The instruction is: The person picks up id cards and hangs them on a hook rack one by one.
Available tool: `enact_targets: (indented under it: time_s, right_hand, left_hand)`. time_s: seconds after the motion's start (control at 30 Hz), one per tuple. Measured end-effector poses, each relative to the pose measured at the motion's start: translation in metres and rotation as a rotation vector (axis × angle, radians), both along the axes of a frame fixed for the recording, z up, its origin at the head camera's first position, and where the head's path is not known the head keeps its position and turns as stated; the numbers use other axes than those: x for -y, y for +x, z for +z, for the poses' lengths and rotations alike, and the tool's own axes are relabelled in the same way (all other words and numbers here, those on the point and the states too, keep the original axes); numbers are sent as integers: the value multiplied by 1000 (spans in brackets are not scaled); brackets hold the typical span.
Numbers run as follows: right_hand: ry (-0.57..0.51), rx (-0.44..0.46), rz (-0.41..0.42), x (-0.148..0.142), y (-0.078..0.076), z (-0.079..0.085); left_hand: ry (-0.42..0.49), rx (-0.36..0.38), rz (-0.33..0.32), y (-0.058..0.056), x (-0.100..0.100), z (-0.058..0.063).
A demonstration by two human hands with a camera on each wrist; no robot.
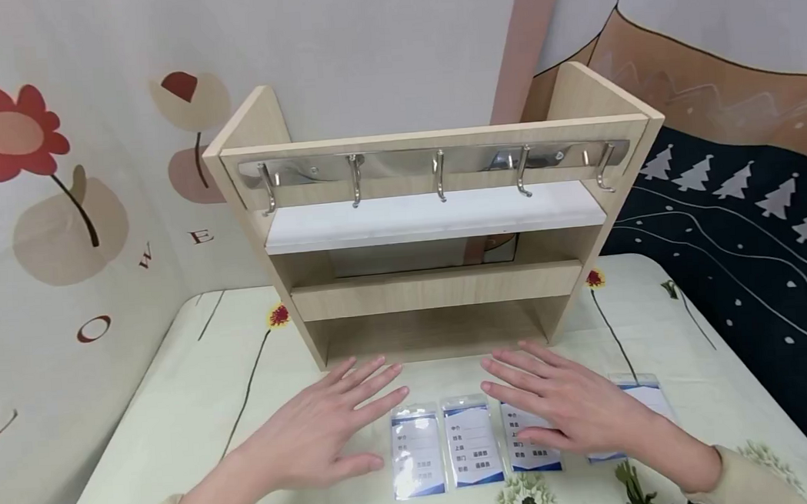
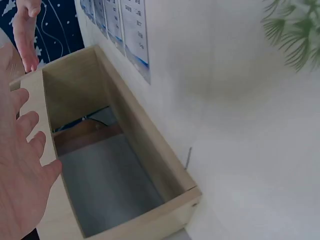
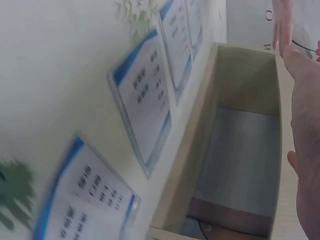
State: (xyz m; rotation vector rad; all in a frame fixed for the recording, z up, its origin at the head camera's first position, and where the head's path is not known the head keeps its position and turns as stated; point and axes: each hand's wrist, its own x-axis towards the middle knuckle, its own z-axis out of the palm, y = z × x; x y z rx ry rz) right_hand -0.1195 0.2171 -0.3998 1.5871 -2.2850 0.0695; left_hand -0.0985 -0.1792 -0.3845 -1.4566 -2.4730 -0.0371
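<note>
My left hand [image 1: 327, 430] hovers palm down over the table with fingers spread, holding nothing. Across from it, my right hand [image 1: 565, 404] hangs the same way above the cards, also holding nothing. Between and under the hands lies a row of badge cards in clear plastic sleeves: one card [image 1: 418, 455] nearest the left hand, another card [image 1: 474, 444] beside it, and a third card [image 1: 536, 460] partly under the right fingers. A further card [image 1: 647, 397] is mostly hidden behind the right hand. Beyond the fingertips stands a pale wooden shelf rack [image 1: 440, 290].
A metal strip [image 1: 398, 164] with several hooks runs along the rack's upper board, above a white shelf [image 1: 436, 216]. The floral tablecloth [image 1: 249, 446] covers the table. A printed curtain [image 1: 364, 54] hangs behind, and dark tree-patterned fabric [image 1: 758, 261] is at the right.
</note>
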Motion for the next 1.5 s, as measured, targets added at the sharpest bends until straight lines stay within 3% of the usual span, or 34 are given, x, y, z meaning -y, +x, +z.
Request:
enact_targets:
  time_s: [0.43, 0.8, 1.03, 1.3, 1.5]
  right_hand:
    - [-51, 30, -5, 19, 6, -38]
    - [-43, 102, -48, 25, 6, -57]
    - [-105, 148, -67, 30, 5, -63]
    - [-131, 237, -112, 40, 6, -71]
    - [-131, 324, -145, 52, 7, -71]
  left_hand:
    - [154, 73, 63, 16, 17, -25]
    - [247, 168, 183, 22, 35, -43]
    - [308, 234, 310, 22, 48, -57]
    - [445, 447, 582, 13, 52, -65]
    - [594, 515, 647, 2, 53, -64]
